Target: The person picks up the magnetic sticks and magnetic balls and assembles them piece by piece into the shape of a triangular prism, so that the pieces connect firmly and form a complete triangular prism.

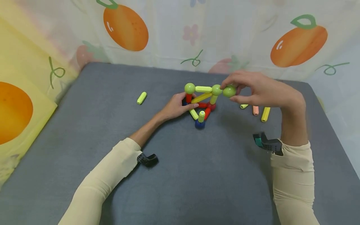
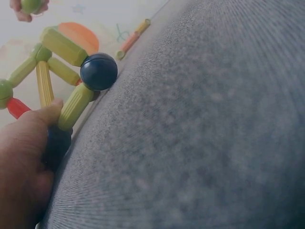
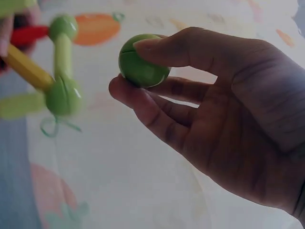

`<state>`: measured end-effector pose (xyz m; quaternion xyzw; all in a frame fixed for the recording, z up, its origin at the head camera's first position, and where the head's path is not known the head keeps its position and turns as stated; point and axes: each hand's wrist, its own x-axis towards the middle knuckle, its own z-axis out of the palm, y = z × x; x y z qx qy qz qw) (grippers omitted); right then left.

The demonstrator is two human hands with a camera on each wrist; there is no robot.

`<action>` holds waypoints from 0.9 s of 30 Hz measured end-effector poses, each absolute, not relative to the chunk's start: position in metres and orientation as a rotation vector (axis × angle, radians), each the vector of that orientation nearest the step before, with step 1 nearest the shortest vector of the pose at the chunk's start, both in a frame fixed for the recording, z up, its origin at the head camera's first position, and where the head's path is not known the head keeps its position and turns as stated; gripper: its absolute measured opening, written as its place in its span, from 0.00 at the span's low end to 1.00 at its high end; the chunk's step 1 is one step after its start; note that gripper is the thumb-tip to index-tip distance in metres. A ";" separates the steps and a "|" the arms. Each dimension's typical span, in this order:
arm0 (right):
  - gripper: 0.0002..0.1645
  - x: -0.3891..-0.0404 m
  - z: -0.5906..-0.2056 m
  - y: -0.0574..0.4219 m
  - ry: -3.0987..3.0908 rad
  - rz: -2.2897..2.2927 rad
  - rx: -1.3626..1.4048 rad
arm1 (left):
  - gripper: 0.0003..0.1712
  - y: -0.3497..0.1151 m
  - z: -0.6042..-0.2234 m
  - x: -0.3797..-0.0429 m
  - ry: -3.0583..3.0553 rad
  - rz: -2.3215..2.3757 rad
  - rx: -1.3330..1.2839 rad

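1. Left hand (image 1: 177,107) first on my feed: it grips the ball-and-rod frame (image 1: 201,97) at its lower left corner, thumb by the foot of the yellow diagonal rod (image 2: 44,83)
2. Right hand (image 1: 257,90) now, and I have it pinching a loose green ball (image 1: 229,91) between thumb and fingers, up off the counter (image 1: 182,175), near the frame's upper right ball (image 1: 217,89); both wrist views show me a gap between the two
3. Frame check: it sits toward the far side of the counter, and its three-cornered base looks joined all round, red ball (image 1: 211,106) at back right, blue ball (image 1: 200,124) in front
4. Up top, one edge looks done to me: a lime rod (image 1: 203,89) bridges the upper left ball (image 1: 189,88) and the upper right one
5. Left to do, I'd judge: that front upright (image 1: 201,116) shows a bare top, and the pinched ball isn't joined to anything yet
6. Spares: a short rod (image 1: 142,97) lies off left, an orange rod (image 1: 255,110) and a yellow rod (image 1: 265,114) off right; whether they belong, I can't tell
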<state>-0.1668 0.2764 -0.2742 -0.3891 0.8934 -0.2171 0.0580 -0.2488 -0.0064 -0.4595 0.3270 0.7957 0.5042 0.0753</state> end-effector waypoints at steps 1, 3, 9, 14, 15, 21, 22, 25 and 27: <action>0.21 -0.167 -0.276 0.269 2.706 -0.638 -1.200 | 0.18 -0.007 -0.460 -0.249 2.386 1.520 0.982; 0.21 -0.170 -0.280 0.254 2.669 -0.621 -1.224 | 0.18 -0.007 -0.460 -0.250 2.388 1.526 0.987; 0.21 -0.174 -0.297 0.220 2.508 -0.603 -1.237 | 0.16 -0.008 -0.461 -0.249 2.362 1.507 1.038; 0.23 -0.173 -0.307 0.210 2.455 -0.531 -1.231 | 0.16 -0.007 -0.461 -0.249 2.341 1.525 1.069; 0.24 -0.172 -0.308 0.209 2.460 -0.511 -1.232 | 0.16 -0.007 -0.460 -0.249 2.343 1.527 1.072; 0.23 -0.174 -0.312 0.203 2.472 -0.427 -1.252 | 0.17 -0.006 -0.459 -0.250 2.390 1.493 1.058; 0.20 -0.175 -0.313 0.202 2.467 -0.417 -1.244 | 0.18 -0.006 -0.459 -0.250 2.396 1.486 1.052; 0.14 -0.177 -0.315 0.200 2.453 -0.402 -1.216 | 0.18 -0.007 -0.460 -0.249 2.400 1.476 1.042; 0.13 -0.177 -0.316 0.199 2.453 -0.390 -1.200 | 0.18 -0.007 -0.460 -0.248 2.393 1.484 1.044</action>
